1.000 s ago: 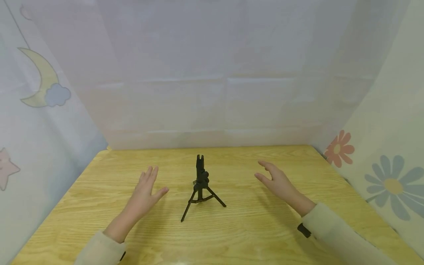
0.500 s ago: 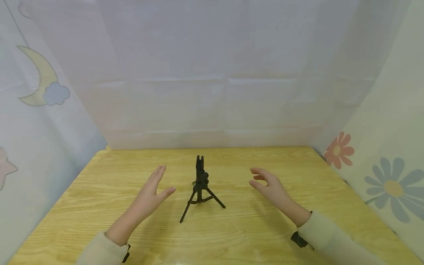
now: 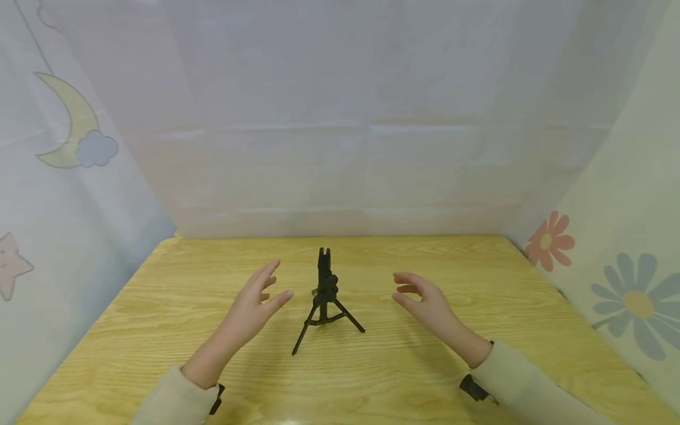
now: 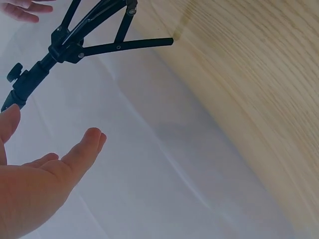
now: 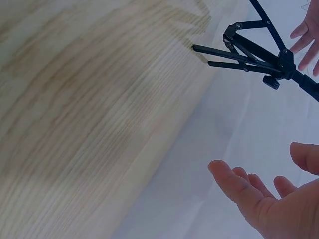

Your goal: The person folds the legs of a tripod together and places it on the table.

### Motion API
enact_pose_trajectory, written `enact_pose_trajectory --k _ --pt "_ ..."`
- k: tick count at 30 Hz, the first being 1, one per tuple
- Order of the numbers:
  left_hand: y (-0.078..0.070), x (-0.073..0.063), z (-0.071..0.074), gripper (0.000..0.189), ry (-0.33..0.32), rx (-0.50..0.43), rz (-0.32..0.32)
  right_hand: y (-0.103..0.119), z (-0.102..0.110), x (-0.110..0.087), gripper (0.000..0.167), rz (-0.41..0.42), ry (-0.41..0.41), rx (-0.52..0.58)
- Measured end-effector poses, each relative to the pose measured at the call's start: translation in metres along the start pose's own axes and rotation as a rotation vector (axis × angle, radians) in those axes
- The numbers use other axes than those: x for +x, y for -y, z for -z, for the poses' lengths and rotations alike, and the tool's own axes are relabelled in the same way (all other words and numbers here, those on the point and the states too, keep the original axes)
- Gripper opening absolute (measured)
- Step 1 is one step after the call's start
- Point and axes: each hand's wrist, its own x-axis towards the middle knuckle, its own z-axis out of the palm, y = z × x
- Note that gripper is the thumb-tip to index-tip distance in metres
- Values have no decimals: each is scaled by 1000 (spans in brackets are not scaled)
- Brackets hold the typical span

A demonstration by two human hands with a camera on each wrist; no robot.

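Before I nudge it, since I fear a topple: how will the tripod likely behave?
Pushed high up, the tripod may tip, as its column stands tall over splayed legs. Those thin legs suggest it is fairly light. Pinned braces might let the legs fold.

A slim black three-legged tripod (image 3: 326, 288) stands on the flat yellowish wood-grain table (image 3: 393, 378), between the person's bare left hand (image 3: 251, 310) and bare right hand (image 3: 432, 304), apart from both; behind the table's far edge hangs a pale, creased sheet (image 3: 340, 165).
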Motion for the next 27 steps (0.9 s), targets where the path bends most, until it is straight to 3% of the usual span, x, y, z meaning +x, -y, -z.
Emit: enact_pose_trajectory --k 12,27 --pt "-11 8 -7 66 -10 -86 -19 1 -15 4 38 8 22 72" --pt "-26 18 -19 63 -8 -144 -68 7 -30 2 34 -122 51 138"
